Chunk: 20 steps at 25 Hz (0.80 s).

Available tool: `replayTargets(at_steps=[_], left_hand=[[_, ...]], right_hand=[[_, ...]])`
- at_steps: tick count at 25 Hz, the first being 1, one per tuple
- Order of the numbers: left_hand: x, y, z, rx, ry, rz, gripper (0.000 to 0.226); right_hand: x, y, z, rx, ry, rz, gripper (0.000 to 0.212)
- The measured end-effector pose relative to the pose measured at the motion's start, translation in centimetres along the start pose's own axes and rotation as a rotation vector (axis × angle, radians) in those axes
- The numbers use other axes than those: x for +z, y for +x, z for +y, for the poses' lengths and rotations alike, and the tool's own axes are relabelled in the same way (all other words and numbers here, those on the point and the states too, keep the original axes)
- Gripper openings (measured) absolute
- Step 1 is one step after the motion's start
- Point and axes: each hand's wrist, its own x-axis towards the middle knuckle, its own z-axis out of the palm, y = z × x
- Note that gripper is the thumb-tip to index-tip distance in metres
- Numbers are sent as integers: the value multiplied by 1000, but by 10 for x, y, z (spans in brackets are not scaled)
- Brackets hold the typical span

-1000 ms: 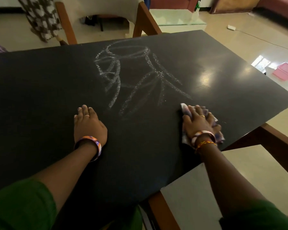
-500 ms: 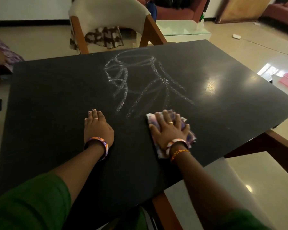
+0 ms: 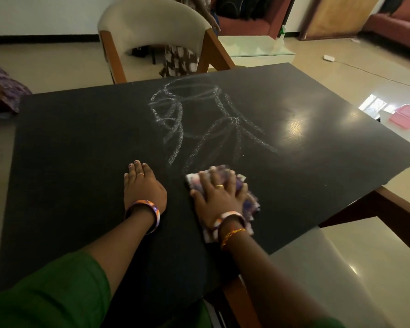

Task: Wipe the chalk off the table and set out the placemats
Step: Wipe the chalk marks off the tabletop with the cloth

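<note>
Right hand [image 3: 220, 197] flat, fingers spread, pressing patterned cloth [image 3: 242, 192] on black table [image 3: 81, 162] just below chalk drawing [image 3: 199, 124]; left hand [image 3: 143, 188] flat, holding nothing. Risk: dry strokes smearing chalk rather than lifting it. No placemats in view

On the table [image 3: 81, 162], the cloth [image 3: 242, 185] lies right of the left hand [image 3: 143, 188], before the chalk marks [image 3: 175, 129].
</note>
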Motion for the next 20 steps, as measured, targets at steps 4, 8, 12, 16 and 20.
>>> replayTargets(at_steps=[4, 8, 12, 16, 20], left_hand=[[-2, -1, -5, 15, -48, -6, 55], [0, -1, -3, 13, -53, 2, 55], [3, 2, -2, 8, -36, 13, 56], [2, 0, -2, 14, -22, 9, 56], [-1, -1, -3, 24, -31, 0, 55]], right_hand=[[-2, 11, 15, -50, -51, -36, 57], [-27, 15, 111, 362, 41, 52, 58], [-30, 15, 105, 498, 68, 56, 60], [-1, 0, 4, 79, -9, 7, 58], [-1, -2, 1, -92, -69, -50, 56]])
